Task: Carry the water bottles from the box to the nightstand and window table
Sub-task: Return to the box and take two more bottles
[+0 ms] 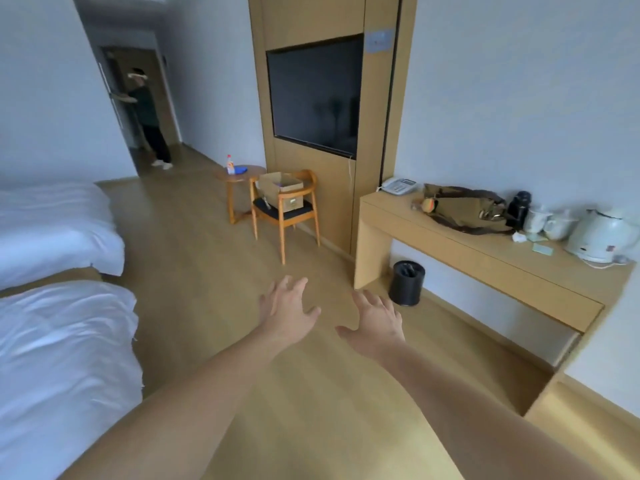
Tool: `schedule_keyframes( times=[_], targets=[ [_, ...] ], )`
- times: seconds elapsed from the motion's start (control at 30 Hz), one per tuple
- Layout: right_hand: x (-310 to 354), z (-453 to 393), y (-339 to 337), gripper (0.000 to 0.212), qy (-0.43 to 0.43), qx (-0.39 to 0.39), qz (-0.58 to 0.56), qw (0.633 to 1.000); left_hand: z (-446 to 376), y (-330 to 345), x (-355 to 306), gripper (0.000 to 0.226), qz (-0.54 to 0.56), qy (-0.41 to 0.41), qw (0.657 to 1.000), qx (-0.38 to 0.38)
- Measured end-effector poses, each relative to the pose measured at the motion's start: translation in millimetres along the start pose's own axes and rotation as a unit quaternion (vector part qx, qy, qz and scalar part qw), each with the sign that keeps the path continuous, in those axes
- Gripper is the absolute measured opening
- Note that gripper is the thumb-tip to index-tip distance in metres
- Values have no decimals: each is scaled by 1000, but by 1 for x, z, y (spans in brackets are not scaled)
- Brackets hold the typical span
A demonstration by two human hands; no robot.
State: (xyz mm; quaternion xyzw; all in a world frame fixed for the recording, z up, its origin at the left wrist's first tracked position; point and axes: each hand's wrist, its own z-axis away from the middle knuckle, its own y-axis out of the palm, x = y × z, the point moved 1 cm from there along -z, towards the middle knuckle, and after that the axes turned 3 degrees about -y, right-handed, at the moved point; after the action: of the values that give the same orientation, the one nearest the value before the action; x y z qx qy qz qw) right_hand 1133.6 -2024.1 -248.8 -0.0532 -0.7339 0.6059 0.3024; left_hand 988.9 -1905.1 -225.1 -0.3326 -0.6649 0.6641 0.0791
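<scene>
We see two bare hands stretched out over the wooden floor (214, 271): the left hand (287, 306) and the right hand (375, 322) both have their fingers spread and relaxed, and neither holds anything. Ahead of them stands one wooden chair (285, 209) with one open cardboard box (281, 190) on its dark seat; what lies inside the box is too small for us to tell, so we cannot say whether bottles are in it. Just to the left of the chair is one small round bench (239, 178) carrying one bottle with a red cap (230, 164) and one flat blue object (241, 170) beside it. Behind the chair, one dark television (315, 95) is set into a wooden wall panel. At the right, one long wooden bench (485, 251) carries one telephone (398, 186), one brown bag (462, 207), one dark flask (518, 206), two white cups (549, 223) and one white kettle (601, 235); one black bin (406, 283) stands on the floor beneath it. Two beds with white covers (59, 306) fill the left side. One other person (147, 112) stands far off by the door.
</scene>
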Motion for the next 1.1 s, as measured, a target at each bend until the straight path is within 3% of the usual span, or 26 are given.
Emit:
schedule_keyframes(
  times=[0.47,0.87,1.1],
  targets=[
    [100,-303,57,87,-108,58,-20,992,-236,-24,112,71,-59,-86,994,-15],
    [220,-552,118,83,-76,39,-30,996,-500,-59,256,72,-41,-59,997,1],
    [248,-678,144,83,-56,50,-19,997,-623,-57,305,72,-40,-55,998,15]
  ],
)
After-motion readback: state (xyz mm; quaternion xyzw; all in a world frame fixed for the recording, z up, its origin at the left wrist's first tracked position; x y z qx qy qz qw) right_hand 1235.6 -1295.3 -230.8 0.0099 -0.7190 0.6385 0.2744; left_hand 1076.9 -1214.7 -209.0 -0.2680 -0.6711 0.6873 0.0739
